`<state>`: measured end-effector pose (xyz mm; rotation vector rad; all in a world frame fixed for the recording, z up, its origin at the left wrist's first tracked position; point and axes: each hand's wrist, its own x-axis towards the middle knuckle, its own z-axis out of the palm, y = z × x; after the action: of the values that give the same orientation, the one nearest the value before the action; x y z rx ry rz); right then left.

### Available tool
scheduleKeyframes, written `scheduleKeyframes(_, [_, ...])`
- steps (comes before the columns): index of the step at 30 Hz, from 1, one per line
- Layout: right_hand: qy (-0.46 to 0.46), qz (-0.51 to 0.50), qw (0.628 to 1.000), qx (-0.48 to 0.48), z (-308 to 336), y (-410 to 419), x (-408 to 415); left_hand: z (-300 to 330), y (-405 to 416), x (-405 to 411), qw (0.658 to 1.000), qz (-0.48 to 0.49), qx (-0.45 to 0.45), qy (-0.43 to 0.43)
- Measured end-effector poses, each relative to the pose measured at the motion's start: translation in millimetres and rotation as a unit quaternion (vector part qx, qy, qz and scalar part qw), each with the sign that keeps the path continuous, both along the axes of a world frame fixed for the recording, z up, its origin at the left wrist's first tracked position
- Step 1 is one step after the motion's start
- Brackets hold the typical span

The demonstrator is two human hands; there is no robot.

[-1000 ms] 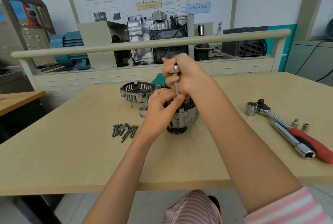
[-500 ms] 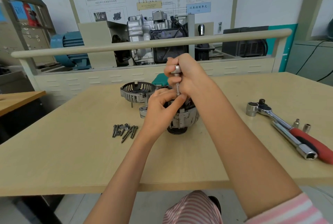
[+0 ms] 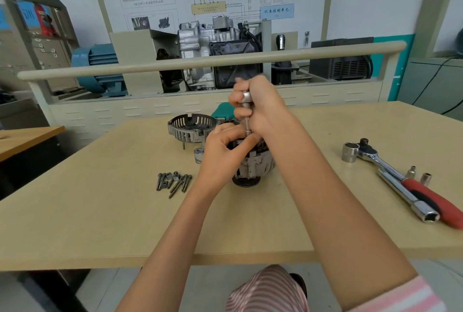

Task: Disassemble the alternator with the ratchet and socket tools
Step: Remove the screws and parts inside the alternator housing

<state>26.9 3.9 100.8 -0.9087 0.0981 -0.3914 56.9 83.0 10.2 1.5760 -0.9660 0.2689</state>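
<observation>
The alternator (image 3: 253, 168) stands pulley-down in the middle of the wooden table (image 3: 100, 211). My right hand (image 3: 260, 108) grips a slim silver socket driver (image 3: 246, 111) held upright over the alternator's top. Fingertips of my left hand (image 3: 223, 153) pinch the driver's lower end and rest on the alternator body. The driver's tip and the fastener under it are hidden by my fingers. A removed slotted end cover (image 3: 190, 128) lies just behind and to the left.
Several removed bolts (image 3: 174, 181) lie left of the alternator, with a loose socket (image 3: 198, 155) near them. At the right lie a red-handled ratchet (image 3: 406, 181), an extension bar (image 3: 411, 199) and two small sockets (image 3: 418, 176). A rail (image 3: 200, 63) and engine stand sit behind the table.
My right hand has turned a little on the driver; both hands stay at the alternator's top. Nothing else on the table has moved.
</observation>
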Motion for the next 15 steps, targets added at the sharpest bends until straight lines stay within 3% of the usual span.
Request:
scheduleKeyframes(2, [0.014, 0.168, 0.986, -0.007, 3, -10, -2, 1, 2, 1, 1.0, -0.007, 0.003, -0.007])
scheduleKeyframes(5, [0.019, 0.192, 0.981, 0.007, 4, -10, -1, 2, 5, 1, 0.999, -0.02, 0.008, -0.034])
scheduleKeyframes(8, [0.0, -0.05, 0.999, 0.018, -1, 5, 2, 1, 3, 3, 0.999, -0.025, 0.011, -0.026])
scheduleKeyframes(10, [-0.046, -0.219, 0.974, 0.021, -6, 16, 5, 1, 1, 3, 1.0, -0.008, 0.008, 0.004])
scheduleKeyframes(11, [-0.055, -0.239, 0.969, 0.023, -7, 18, 6, 1, 1, 3, 1.0, -0.002, 0.005, 0.013])
scheduleKeyframes(13, [-0.019, -0.172, 0.985, 0.005, -4, 14, 5, 0, 0, 2, 1.0, -0.008, -0.003, 0.01])
scheduleKeyframes(15, [0.032, -0.012, 0.999, -0.01, 3, 3, 2, 1, 0, 1, 1.0, -0.008, -0.001, 0.007])
